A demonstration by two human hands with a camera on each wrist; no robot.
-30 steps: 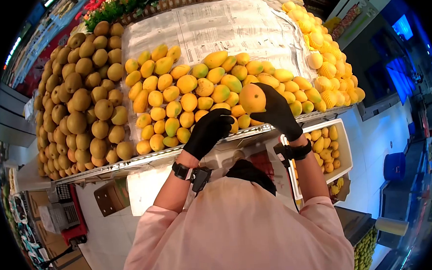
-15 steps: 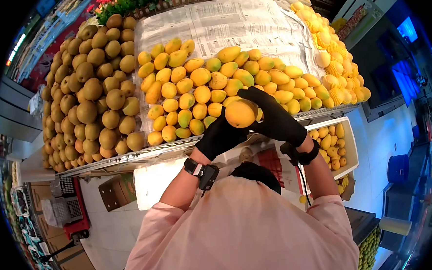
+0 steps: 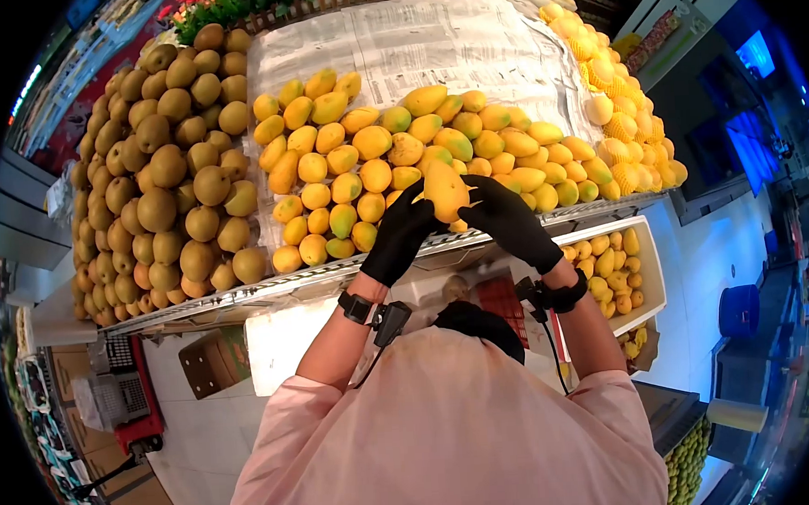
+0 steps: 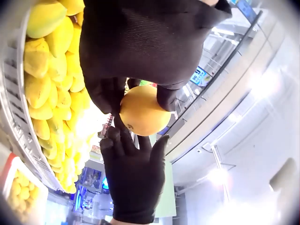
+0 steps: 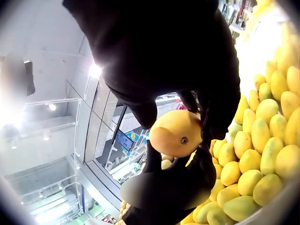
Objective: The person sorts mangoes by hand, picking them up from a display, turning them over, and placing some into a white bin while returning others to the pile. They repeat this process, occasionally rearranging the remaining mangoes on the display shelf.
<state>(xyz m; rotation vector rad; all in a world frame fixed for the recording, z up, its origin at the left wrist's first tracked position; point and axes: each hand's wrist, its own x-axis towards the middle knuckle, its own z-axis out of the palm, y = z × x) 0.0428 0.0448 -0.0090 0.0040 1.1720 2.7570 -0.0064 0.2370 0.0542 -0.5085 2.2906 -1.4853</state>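
Note:
A yellow mango (image 3: 445, 192) is held upright between both black-gloved hands, just over the front edge of the mango display. My left hand (image 3: 398, 240) grips its left side. In the left wrist view, that hand's thumb and fingers sit on opposite sides of the mango (image 4: 145, 111). From the right, my right hand (image 3: 511, 221) holds it with fingertips and thumb. The right wrist view shows a dark stem spot on the mango (image 5: 177, 134). Beyond the hands, rows of yellow and greenish mangoes (image 3: 335, 155) lie on the display.
Brown round fruit (image 3: 167, 164) is piled on the left; yellow fruit in foam nets (image 3: 622, 131) on the right. White paper (image 3: 394, 52) lines the shelf behind the mangoes. A metal rail (image 3: 269, 282) runs along the front. Below right stands a white box (image 3: 652, 267) of mangoes.
The mango has moved left from the right hand to between both hands. It has turned from end-on to lengthwise in the head view, and the left hand has come to grip it.

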